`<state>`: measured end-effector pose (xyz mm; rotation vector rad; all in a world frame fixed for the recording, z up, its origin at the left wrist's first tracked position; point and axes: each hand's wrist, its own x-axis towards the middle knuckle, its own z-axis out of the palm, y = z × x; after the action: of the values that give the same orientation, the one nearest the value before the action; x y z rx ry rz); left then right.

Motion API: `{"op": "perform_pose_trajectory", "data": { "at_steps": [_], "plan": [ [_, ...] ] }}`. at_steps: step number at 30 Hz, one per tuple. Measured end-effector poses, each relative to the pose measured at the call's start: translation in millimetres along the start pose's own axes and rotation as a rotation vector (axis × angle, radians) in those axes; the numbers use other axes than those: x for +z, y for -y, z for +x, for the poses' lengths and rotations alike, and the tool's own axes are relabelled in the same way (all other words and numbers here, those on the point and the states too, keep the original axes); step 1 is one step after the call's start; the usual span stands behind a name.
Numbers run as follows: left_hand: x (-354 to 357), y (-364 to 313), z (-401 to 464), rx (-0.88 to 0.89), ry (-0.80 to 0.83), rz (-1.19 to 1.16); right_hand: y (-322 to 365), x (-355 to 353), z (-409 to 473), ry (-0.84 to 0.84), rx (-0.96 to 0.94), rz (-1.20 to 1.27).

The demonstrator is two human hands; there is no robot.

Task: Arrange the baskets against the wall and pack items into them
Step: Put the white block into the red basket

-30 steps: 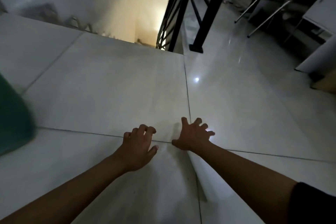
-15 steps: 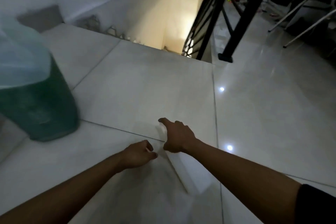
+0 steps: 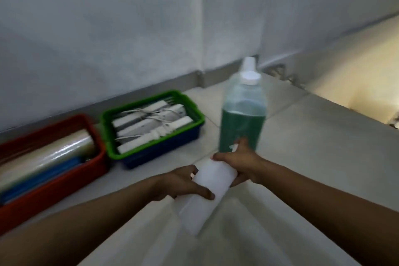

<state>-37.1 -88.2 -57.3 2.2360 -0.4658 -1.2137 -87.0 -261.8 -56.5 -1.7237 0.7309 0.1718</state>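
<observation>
Both hands hold a white, translucent plastic piece (image 3: 210, 181) just above the floor tiles. My left hand (image 3: 183, 183) grips its near side and my right hand (image 3: 243, 163) its far end. By the wall on the left stands a red basket (image 3: 98, 138) holding a clear roll (image 3: 49, 153) and blue items. To its right is a blue basket with a green rim (image 3: 106, 134), filled with white blocks and cables (image 3: 151, 125). The view is blurred.
A tall clear bottle (image 3: 243, 114) of green liquid with a white cap stands on the floor just beyond my right hand. The grey wall (image 3: 108, 39) runs behind the baskets. At the right the floor ends at a lit stairwell (image 3: 356, 71).
The view has swung left from the railing and open floor to the wall and baskets. Both hands have lifted the white piece off the tiles and now grip it.
</observation>
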Motion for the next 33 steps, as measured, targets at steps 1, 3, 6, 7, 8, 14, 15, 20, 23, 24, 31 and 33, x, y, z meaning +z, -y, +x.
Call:
{"op": "perform_pose_trajectory", "data": {
  "at_steps": [1, 3, 6, 7, 8, 14, 15, 20, 23, 24, 31, 33],
  "plan": [
    [-17, 15, -15, 0.000, -0.073, 0.001, 15, 21, -1, 0.043, -0.039, -0.034],
    [-51, 42, -43, 0.006, -0.191, -0.002, 46, 59, -6, 0.138, -0.124, -0.139],
    [-101, 77, -83, 0.026, -0.371, 0.065, 96, 107, -20, 0.328, -0.247, -0.429],
    [-117, 89, -95, 0.035, -0.443, 0.101, 113, 122, -25, 0.386, -0.298, -0.576],
    [-131, 101, -107, 0.043, -0.508, 0.130, 129, 138, -29, 0.407, -0.364, -0.748],
    [-207, 164, -154, 0.045, -0.658, 0.252, 209, 234, -40, 0.180, -0.756, -1.350],
    [-217, 171, -160, 0.042, -0.675, 0.256, 220, 247, -40, 0.185, -0.836, -1.388],
    [-258, 200, -169, 0.030, -0.782, 0.297, 258, 306, -21, 0.174, -1.129, -1.368],
    [-270, 219, -158, -0.033, -0.983, 0.391, 257, 335, 9, 0.084, -1.239, -1.266],
    [-272, 228, -152, -0.070, -1.056, 0.398, 256, 345, 20, 0.057, -1.242, -1.240],
    [-269, 293, -89, -0.383, -0.985, 0.188, 221, 404, 101, -0.054, -1.159, -1.226],
    [-259, 309, -71, -0.413, -0.924, 0.157, 213, 417, 121, 0.007, -1.087, -1.216]
  ]
}}
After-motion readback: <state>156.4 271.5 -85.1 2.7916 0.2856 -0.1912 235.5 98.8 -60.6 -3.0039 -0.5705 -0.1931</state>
